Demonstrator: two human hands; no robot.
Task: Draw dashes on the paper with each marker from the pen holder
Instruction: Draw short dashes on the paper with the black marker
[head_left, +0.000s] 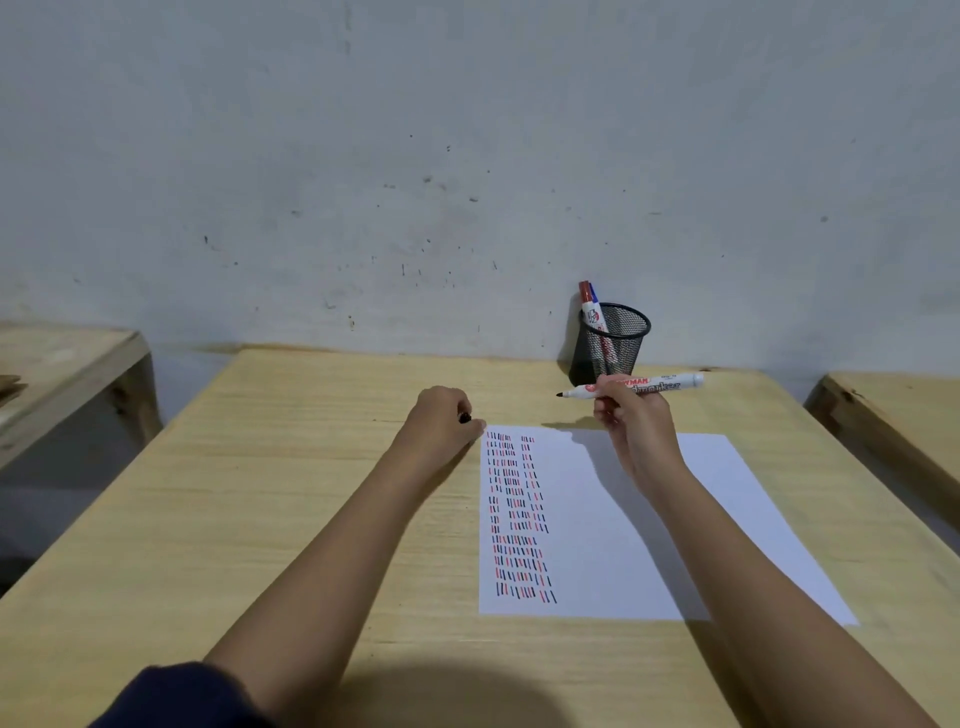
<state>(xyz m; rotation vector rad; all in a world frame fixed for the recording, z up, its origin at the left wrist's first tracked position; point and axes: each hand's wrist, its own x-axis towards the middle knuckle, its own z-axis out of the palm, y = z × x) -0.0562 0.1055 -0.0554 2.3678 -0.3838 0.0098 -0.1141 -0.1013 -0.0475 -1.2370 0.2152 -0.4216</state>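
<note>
Paper (623, 519): flat on the wooden table (311, 493), dashes down its left part.
Left hand (441, 421): curled around a small black cap (464, 417), at the paper's far left corner.
Right hand (631, 415): fingers clamped on an uncapped marker (636, 387), raised above the paper, tip leftward.
Pen holder (610, 343): black mesh, behind the marker, holding two markers.

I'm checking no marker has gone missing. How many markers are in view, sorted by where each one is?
In the mesh pen holder: 2, a red-capped marker and a blue-capped marker
In the right hand: 1, an uncapped black-tipped marker
Total: 3
</note>
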